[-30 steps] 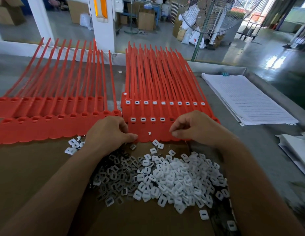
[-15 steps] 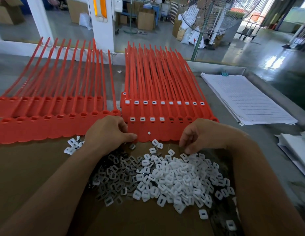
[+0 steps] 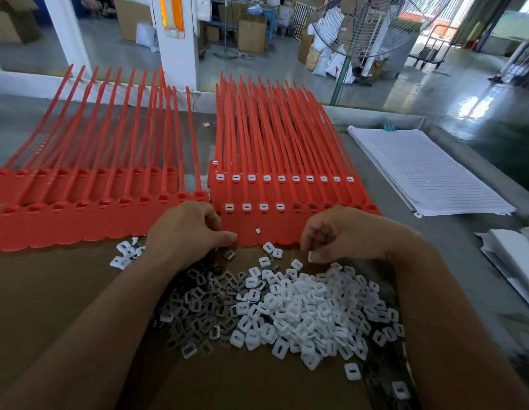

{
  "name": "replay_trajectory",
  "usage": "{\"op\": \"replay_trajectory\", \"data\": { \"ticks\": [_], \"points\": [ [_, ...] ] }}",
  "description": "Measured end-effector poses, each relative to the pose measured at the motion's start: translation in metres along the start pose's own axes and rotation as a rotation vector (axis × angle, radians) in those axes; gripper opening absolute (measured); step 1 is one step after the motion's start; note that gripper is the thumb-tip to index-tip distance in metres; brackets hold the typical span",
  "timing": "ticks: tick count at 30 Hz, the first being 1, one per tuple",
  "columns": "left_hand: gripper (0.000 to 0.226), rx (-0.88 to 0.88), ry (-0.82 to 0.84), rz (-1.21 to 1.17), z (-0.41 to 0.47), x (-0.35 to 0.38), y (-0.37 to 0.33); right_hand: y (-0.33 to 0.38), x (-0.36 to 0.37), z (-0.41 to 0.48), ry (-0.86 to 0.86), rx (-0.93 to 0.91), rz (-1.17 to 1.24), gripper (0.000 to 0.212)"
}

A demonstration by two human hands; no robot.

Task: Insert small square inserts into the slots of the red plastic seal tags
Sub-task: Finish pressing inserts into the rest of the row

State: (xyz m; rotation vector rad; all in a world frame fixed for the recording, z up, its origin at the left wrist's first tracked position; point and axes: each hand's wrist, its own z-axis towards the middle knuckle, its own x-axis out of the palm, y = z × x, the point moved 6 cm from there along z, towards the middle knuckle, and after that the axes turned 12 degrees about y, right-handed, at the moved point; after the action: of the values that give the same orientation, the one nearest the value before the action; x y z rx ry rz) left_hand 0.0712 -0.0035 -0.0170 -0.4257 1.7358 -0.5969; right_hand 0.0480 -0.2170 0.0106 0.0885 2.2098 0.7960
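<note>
1. The grey table [image 3: 464, 247] bore a cardboard sheet [image 3: 50, 291] on the near side of the left hand [image 3: 183, 229]
2. Beyond that hand lay red seal tags [image 3: 80, 220]
3. White inserts [image 3: 301, 315] were heaped on the sheet just beside the right hand [image 3: 343, 232], with lined paper [image 3: 420, 173] to its right

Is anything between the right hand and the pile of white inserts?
Nothing visible. The right hand hangs just over the far edge of the pile of white inserts, fingertips pointing down at it, with only air between.

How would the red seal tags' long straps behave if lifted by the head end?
Likely floppy: the thin straps bow and fan unevenly. Probably light, being slim plastic. The tags look joined side by side, so neighbours may lift together.
</note>
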Motion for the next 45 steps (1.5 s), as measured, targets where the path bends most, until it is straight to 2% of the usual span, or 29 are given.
{"op": "replay_trajectory", "data": {
  "ticks": [3,8,14,18,25,37,41,45],
  "points": [
    [0.026,0.002,-0.002,-0.001,0.000,0.000,0.000,0.001,-0.014,0.000,-0.202,-0.078,0.072,0.016],
    [0.026,0.010,-0.006,-0.001,0.000,0.000,-0.001,-0.013,-0.028,0.004,-0.575,-0.037,0.182,0.018],
    [0.026,0.017,-0.015,-0.007,-0.002,-0.001,-0.002,-0.020,-0.030,0.016,-0.752,-0.002,0.180,0.015],
    [0.027,0.020,-0.011,0.001,-0.001,-0.001,-0.003,-0.022,-0.031,0.020,-0.782,0.006,0.159,0.010],
    [0.026,0.018,-0.009,0.008,0.001,-0.001,-0.003,-0.020,-0.028,0.027,-0.730,0.031,0.127,0.005],
    [0.026,0.022,-0.011,0.014,0.001,-0.001,-0.002,-0.025,-0.028,0.030,-0.737,0.038,0.222,0.008],
    [0.026,0.018,-0.010,0.012,0.001,-0.002,-0.002,-0.024,-0.027,0.032,-0.722,0.059,0.182,0.006],
    [0.026,0.016,-0.007,0.014,0.000,-0.002,-0.002,-0.023,-0.026,0.034,-0.717,0.073,0.127,0.013]
  ]
}}
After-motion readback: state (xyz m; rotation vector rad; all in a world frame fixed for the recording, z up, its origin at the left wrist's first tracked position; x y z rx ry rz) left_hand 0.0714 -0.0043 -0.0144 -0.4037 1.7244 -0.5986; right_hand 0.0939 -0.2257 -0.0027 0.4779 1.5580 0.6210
